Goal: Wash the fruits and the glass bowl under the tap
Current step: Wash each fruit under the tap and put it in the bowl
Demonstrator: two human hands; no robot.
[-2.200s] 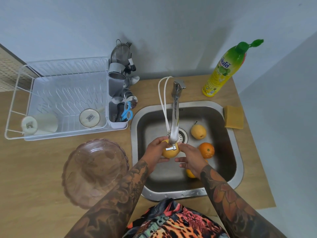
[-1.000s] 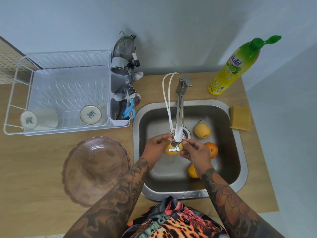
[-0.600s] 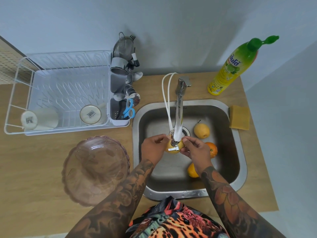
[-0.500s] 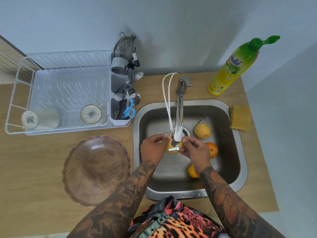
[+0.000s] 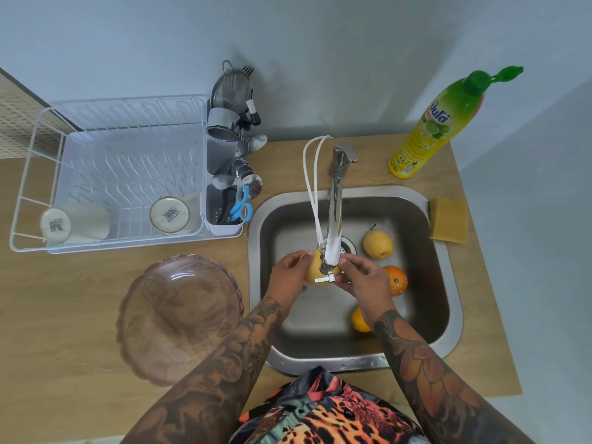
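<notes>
Under the tap spout (image 5: 333, 232) a yellow fruit (image 5: 313, 270) is held over the steel sink (image 5: 448, 257). My left hand (image 5: 286, 278) grips it from the left and my right hand (image 5: 363, 282) curls its fingers on its right side. The spout hides part of the fruit. In the sink lie a yellow pear (image 5: 378, 244), an orange (image 5: 396, 280) and another orange fruit (image 5: 359, 321) partly under my right wrist. The pinkish glass bowl (image 5: 179, 318) stands on the wooden counter left of the sink.
A white dish rack (image 5: 121, 161) with two cups stands at the back left, a cutlery holder (image 5: 229, 174) on its right end. A green and yellow dish soap bottle (image 5: 439, 123) and a yellow sponge (image 5: 448, 219) are at the sink's right.
Both hands have kept the yellow fruit under the spout and shifted their fingers around it, turning it a little. The other fruits and the bowl have not moved.
</notes>
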